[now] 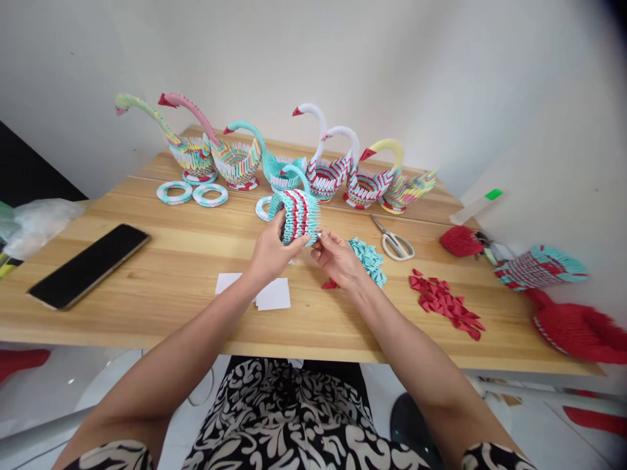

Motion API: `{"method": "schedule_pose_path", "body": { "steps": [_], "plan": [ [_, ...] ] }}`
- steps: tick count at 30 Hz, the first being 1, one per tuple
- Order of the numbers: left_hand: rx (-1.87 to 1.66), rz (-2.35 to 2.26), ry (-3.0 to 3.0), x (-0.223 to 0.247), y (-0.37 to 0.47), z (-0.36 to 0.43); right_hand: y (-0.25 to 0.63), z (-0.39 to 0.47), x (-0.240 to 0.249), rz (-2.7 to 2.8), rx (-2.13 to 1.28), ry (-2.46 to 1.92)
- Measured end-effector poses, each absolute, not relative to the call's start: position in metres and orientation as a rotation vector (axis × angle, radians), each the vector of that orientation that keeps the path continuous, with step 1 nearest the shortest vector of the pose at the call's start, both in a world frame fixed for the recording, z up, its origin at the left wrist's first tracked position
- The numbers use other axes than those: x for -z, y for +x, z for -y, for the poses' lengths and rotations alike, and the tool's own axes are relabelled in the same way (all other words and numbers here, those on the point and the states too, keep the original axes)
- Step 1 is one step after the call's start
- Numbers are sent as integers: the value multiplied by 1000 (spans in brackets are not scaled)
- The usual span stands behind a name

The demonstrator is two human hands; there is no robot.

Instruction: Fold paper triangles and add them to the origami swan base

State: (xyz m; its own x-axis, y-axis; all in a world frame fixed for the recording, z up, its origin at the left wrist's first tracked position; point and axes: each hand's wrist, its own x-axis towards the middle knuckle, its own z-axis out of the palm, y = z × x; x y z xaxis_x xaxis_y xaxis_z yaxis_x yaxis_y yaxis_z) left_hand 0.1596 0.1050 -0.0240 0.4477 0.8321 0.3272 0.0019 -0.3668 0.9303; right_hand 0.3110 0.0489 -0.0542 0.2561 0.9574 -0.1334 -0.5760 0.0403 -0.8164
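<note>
Near, white cards (274, 297) lie left of centre, loose red pieces (445, 303) unused to the right. Above the middle of the surface (337, 333), the left hand's (274, 247) grip is clamped on a striped paper cylinder (300, 219), several rows seemingly joined; the right hand's (340, 261) fingertips touch its right edge, whether pinching a piece I cannot tell, and partly hide unused teal pieces (371, 260). Farther off are scissors (388, 235), then paper swans (238, 163)
</note>
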Motion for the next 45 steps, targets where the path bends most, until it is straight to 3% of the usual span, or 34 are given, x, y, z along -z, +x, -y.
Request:
{"method": "schedule_pose_path", "body": {
  "steps": [15,31,45],
  "plan": [
    [-1055,-705,1746,26,160,-107,314,-47,52,502,-1370,-911],
    [-1071,-751,1756,30,160,-110,299,-45,52,498,-1140,-955],
    [-1027,-658,1649,27,160,-111,322,-47,49,564,-1365,-967]
  ]
}}
